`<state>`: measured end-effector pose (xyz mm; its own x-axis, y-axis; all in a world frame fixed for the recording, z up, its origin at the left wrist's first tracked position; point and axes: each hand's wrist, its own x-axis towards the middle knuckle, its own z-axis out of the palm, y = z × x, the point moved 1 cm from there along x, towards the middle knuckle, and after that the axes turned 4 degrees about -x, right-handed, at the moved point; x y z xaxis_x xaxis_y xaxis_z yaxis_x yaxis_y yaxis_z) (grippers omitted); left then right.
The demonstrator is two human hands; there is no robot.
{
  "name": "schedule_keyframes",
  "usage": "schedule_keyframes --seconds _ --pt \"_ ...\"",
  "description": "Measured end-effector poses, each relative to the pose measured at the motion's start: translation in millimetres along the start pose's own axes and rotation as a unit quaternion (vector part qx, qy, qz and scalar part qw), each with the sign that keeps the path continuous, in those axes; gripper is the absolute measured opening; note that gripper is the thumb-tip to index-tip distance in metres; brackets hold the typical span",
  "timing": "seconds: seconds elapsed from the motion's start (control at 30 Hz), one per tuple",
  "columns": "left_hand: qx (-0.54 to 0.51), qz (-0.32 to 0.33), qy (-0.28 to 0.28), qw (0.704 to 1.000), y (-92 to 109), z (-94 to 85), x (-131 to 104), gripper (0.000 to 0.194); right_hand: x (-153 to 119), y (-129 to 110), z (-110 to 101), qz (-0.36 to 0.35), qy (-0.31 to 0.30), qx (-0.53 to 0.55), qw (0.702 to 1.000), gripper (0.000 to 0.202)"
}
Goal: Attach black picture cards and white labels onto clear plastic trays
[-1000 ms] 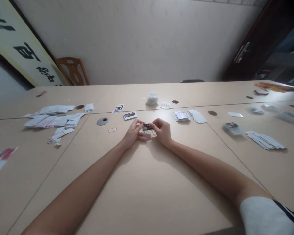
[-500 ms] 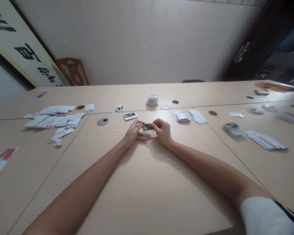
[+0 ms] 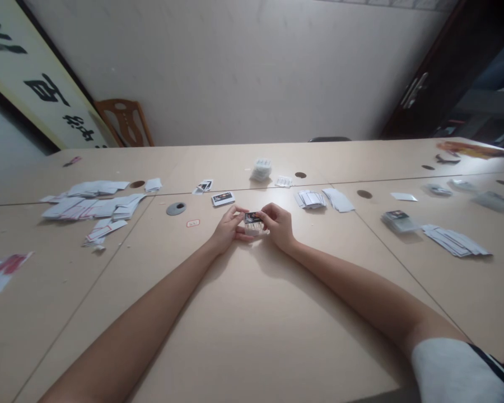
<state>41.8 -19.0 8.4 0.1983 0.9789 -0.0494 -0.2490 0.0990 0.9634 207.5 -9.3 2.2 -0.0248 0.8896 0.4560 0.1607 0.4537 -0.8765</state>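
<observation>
Head camera: you have a small pack [image 3: 253, 218] just above or on the desk [image 3: 252, 324], between your hands; whether it touches the wood, I cannot tell. Your left hand [image 3: 227, 230] pinches its left side, thumb near the top corner and lower fingers reaching along the near edge. Your right hand [image 3: 279, 226] has its thumb and curled fingers at the right side, though their exact hold is partly hidden.

What could go wrong, as I judge it: squeeze unevenly from both sides and the thin pack may bow or spring out of your grip. Press too hard with a thumb and you could crease the dark top or push the pale contents out of line. If the near edge is open — too small to tell — tipping it towards you might let something slide out. A sudden sideways slip could also knock the picture card [image 3: 223, 198], which lies just beyond your left hand.

As for looks, the pack is small and boxy, with a dark printed band across the top, a row of pale, narrow upright shapes below, and a whitish, seemingly see-through near edge — a bit tilted towards you, by the look of it.
</observation>
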Motion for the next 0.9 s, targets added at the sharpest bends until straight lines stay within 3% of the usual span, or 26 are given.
schedule_keyframes --seconds 0.2,0.63,0.9 --pt "-0.001 0.002 0.008 1.0 -0.7 -2.0 1.7 0.03 0.3 -1.7 -2.1 0.017 0.008 0.016 1.0 0.024" --pt "-0.005 0.002 -0.045 0.999 1.5 -0.7 -1.4 0.041 1.0 1.7 -1.8 0.011 0.014 -0.043 0.999 0.022" --pt "0.009 0.017 -0.04 0.999 1.5 0.6 -3.9 0.044 0.7 0.3 -2.4 0.011 0.013 -0.046 0.999 0.024"
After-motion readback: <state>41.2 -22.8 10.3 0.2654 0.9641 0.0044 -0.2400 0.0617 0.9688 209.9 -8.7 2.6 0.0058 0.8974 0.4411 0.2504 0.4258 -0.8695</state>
